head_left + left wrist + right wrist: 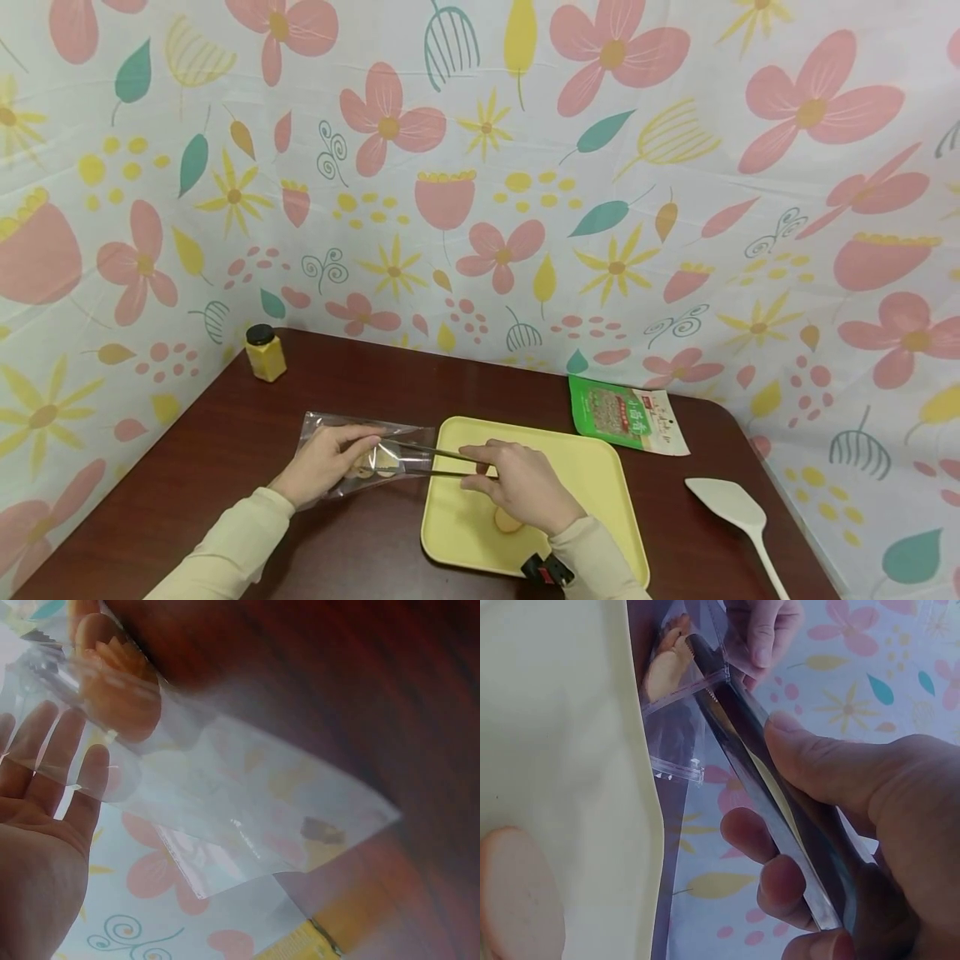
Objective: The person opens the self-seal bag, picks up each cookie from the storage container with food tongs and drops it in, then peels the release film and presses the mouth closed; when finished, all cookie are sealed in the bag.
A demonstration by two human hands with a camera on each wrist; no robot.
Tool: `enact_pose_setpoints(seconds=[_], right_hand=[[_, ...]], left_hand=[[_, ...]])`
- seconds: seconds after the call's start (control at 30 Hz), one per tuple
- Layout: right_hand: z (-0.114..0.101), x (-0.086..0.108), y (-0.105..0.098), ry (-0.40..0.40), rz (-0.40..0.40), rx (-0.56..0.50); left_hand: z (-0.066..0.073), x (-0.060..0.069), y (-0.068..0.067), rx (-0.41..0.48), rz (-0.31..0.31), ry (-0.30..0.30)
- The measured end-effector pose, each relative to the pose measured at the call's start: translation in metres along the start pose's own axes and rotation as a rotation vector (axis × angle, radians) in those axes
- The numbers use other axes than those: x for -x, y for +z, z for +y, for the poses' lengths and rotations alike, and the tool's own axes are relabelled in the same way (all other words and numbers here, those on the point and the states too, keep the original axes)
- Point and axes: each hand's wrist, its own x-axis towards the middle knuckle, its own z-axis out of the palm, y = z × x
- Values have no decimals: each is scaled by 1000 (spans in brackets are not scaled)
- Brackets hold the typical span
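A clear plastic bag (315, 429) with bread slices (666, 673) inside lies on the dark table, left of a yellow tray (461, 529). My left hand (330, 458) holds the bag near its open end, thumb and forefinger together. In the left wrist view, that hand's fingers show through the film beside the bread (124, 697). My right hand (528, 487) grips metal tongs (810, 832) over the tray. The tongs' tips reach into the bag's mouth, close to the bread. One round bread slice (507, 521) lies on the tray, partly under my right hand.
A yellow jar with a black lid (266, 358) stands at the back left. Behind the tray's right corner lies a green and white packet (626, 417). A white spatula (731, 504) lies at the right. Patterned cloth walls (480, 250) border the table.
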Motion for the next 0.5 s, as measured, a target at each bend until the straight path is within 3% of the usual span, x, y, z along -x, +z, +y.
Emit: enact_pose_setpoints(seconds=[0.5], right_hand=[[4,10,-10,21,6,-7]], left_hand=[[-1,-1,-1,0,6,22]])
